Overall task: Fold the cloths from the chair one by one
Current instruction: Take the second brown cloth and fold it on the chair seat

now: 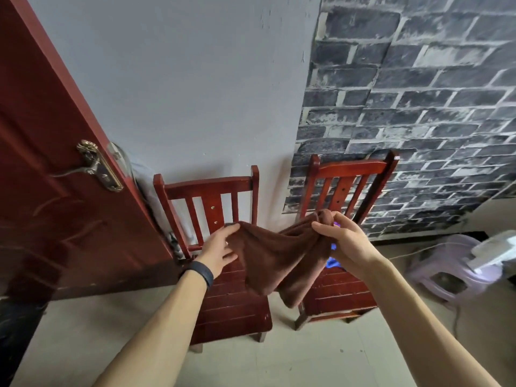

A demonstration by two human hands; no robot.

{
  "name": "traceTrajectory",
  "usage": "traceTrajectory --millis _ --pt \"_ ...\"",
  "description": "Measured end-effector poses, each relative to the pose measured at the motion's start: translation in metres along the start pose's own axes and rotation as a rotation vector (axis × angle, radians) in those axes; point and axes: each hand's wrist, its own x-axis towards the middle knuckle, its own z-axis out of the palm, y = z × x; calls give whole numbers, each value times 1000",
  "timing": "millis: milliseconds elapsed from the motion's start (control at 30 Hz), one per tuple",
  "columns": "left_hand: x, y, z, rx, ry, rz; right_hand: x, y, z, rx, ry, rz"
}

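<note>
A brown cloth hangs in the air between my two hands, above two red wooden chairs. My left hand pinches its left corner over the left chair. My right hand grips the bunched right end above the right chair. The cloth sags down in the middle, its lowest fold reaching between the two seats. A blue cloth lies on the right chair's seat, mostly hidden behind my right hand and the brown cloth.
A dark red door with a brass handle stands open at the left, close to the left chair. A pale purple plastic stool sits on the floor at the right. Both chairs back onto the wall.
</note>
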Motion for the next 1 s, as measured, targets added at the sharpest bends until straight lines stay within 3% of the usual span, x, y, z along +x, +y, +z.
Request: traceTrajectory --millis 167,433,533,600,767,900,1000 --pt "3 47 -25 87 40 150 5 7 -30 114 153 -17" --pt "-22 99 -16 421 49 308 22 13 -40 243 -36 133" --pt "-33 118 -18 454 47 358 35 16 -34 339 204 170" --pt "-39 125 -20 466 57 394 45 19 -32 299 336 97" --pt "-44 133 -24 370 56 418 60 17 -15 300 431 -19" --pt "-48 140 -33 242 32 392 80 21 -6 406 472 168" --pt "-49 144 -42 212 2 372 88 16 0 310 514 196"
